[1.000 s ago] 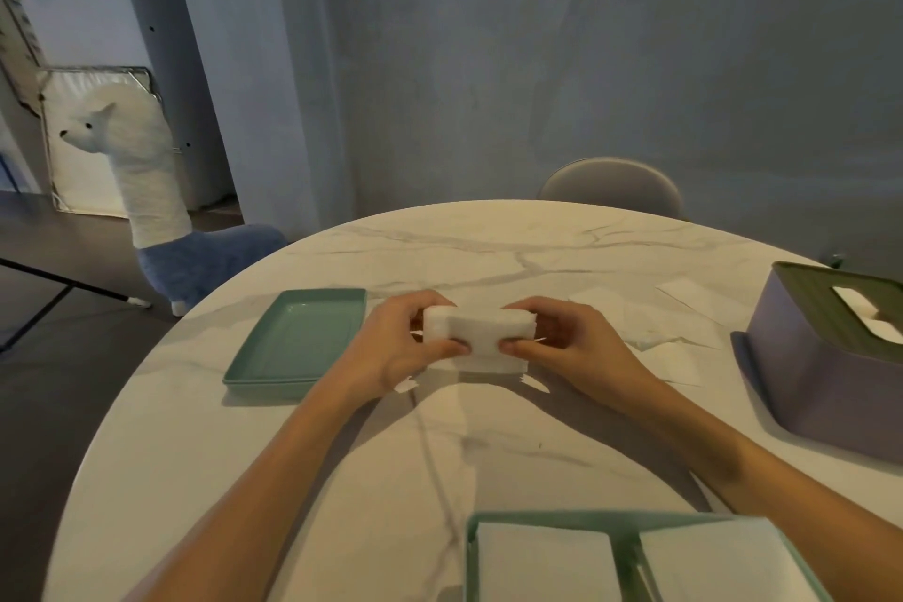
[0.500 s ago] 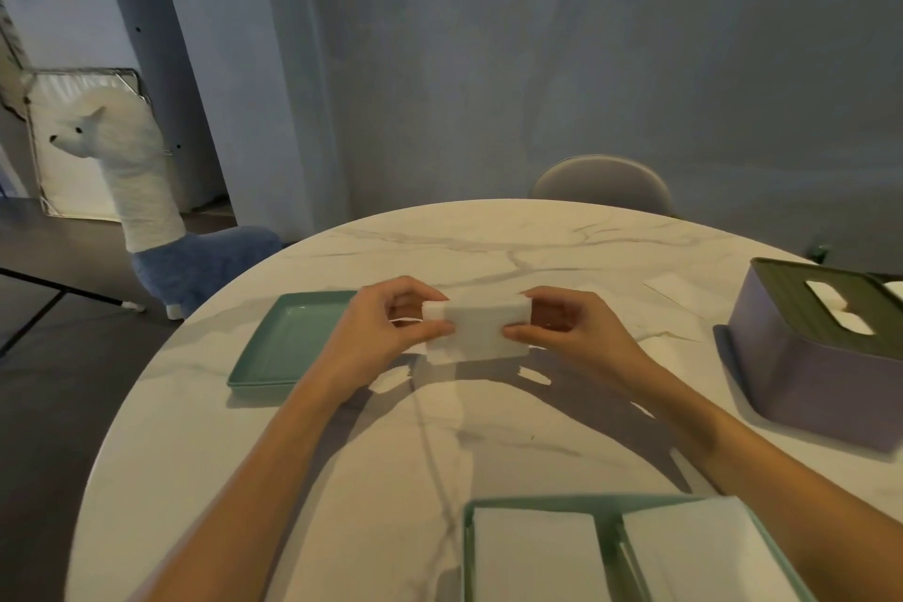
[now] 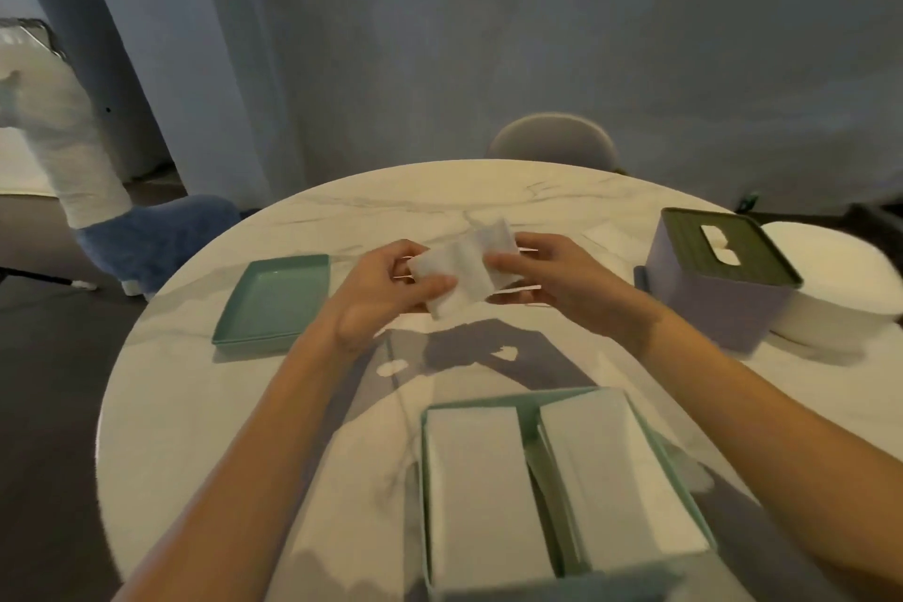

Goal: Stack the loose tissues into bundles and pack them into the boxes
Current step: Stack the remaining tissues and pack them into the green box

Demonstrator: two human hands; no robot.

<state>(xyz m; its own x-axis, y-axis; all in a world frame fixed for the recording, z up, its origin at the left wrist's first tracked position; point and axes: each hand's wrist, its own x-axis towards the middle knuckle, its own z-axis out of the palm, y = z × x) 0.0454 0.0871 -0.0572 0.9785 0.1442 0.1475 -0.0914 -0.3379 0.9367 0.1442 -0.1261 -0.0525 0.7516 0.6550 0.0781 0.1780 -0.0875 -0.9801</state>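
White tissue bundle (image 3: 464, 271) is held above the table (image 3: 205, 401), mid-scene, tilted so its far-right end sits higher than its near-left end. Left hand (image 3: 386, 293) grips the near-left end, thumb on top, fingers curled underneath. Right hand (image 3: 552, 281) pinches the far-right end, thumb across the top face. Both hands are clamped on the bundle, one at each end, not touching each other.

Marble-look round table carries the rest. Green tray (image 3: 273, 298) sits left of the hands, flat, nothing visible in it. Near edge: green box (image 3: 530, 425) with two compartments side by side, each holding a white tissue stack (image 3: 481, 499); right stack (image 3: 620, 474) is angled slightly relative to the left one. Right of the hands: purple tissue box (image 3: 718, 303) with a dark green lid (image 3: 733, 244), white tissue showing in the lid slot. A white rounded object (image 3: 830, 284) sits just beyond it at the right edge; can't tell what it is. Loose flat tissues (image 3: 611, 235) lie on the table between the right hand and the purple box.

Off the table: grey chair back (image 3: 552, 142) at the far side, plush llama toy (image 3: 122, 210) with a blue body on the floor at left.
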